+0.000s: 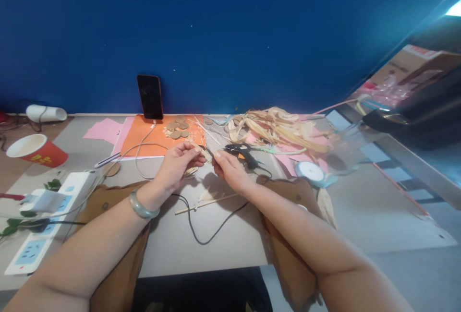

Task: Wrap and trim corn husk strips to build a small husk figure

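Note:
My left hand, with a jade-like bangle on the wrist, is pinched closed at the middle of the table. A small pale piece seems to be at its fingertips, too small to name. Close by on the right, my right hand is closed around a thin dark tool, mostly hidden by the fingers. Just behind that hand lies a black glue gun with its cord. Below both hands, a thin wooden stick and pale husk scraps rest on the table.
Corn husks are heaped at the back. Wooden discs lie on orange paper, by a leaning phone. A power strip and red paper cup stand left; a ribbon roll lies right. A black cord loops in front.

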A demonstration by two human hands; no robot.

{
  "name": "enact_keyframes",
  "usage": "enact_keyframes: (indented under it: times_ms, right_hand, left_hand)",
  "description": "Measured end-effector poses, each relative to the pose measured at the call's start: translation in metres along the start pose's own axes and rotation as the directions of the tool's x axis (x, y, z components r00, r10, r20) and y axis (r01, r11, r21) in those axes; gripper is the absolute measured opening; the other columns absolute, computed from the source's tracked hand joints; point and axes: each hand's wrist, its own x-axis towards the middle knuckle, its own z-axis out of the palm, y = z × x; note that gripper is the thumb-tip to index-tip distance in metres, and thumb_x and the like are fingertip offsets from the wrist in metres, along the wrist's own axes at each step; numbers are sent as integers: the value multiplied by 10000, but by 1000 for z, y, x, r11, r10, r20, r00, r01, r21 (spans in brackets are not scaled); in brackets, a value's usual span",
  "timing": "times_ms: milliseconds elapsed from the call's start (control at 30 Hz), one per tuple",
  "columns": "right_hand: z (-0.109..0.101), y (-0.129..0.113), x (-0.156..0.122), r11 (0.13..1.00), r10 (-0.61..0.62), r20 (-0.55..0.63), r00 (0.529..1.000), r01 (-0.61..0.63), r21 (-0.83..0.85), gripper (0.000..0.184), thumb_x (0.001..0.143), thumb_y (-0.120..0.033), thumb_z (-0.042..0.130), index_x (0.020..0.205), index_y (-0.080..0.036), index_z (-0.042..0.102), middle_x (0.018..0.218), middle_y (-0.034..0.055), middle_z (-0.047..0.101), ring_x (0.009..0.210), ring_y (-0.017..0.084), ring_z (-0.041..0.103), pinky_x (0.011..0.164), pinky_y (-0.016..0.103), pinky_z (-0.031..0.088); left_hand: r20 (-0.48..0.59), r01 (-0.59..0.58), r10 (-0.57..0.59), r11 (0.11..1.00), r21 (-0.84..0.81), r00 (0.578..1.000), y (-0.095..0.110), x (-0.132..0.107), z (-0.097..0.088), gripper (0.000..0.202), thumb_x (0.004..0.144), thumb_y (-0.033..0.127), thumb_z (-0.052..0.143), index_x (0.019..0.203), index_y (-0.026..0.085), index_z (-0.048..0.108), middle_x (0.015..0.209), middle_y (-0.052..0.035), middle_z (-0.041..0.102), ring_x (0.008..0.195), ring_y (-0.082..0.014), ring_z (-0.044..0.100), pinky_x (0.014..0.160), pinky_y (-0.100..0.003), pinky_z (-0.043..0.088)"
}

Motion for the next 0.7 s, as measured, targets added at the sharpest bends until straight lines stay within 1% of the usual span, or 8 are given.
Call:
enact_keyframes:
  times_ms: [233,400,567,700]
  right_hand:
    - [0,2,0,1000,22,13,1000,-21,-17,462,872,-617,444,712,-185,462,483,-71,394,416,61,325,411,206,240]
    - [1,1,1,998,52,21,998,-53,28,452,881,-610,428,718,-190,451,472,-79,366,404,60,292,399,204,220]
    - [1,0,1,998,56,39,998,-57,14,462,878,-616,427,708,-187,453,463,-75,375,403,62,294,395,205,218]
    - [1,-1,1,999,50,35,998,-51,15,465,875,-621,430,710,-187,453,469,-75,380,405,63,301,397,207,220]
  left_hand:
    - [-19,-97,98,995,38,995,-5,-1,0,266,713,303,757,781,144,555,673,-37,717,628,-133,690,655,-253,571]
    - [-30,-123,125,991,47,992,-7,-1,2,274,715,307,758,786,142,552,678,-39,717,651,-139,699,675,-260,578]
    - [-38,-152,155,985,80,987,-7,0,2,287,713,317,761,791,142,548,672,-40,716,645,-146,701,677,-275,584]
    - [-35,-151,156,983,107,987,-6,-1,2,279,726,320,750,803,141,550,683,-47,719,657,-152,706,692,-285,588]
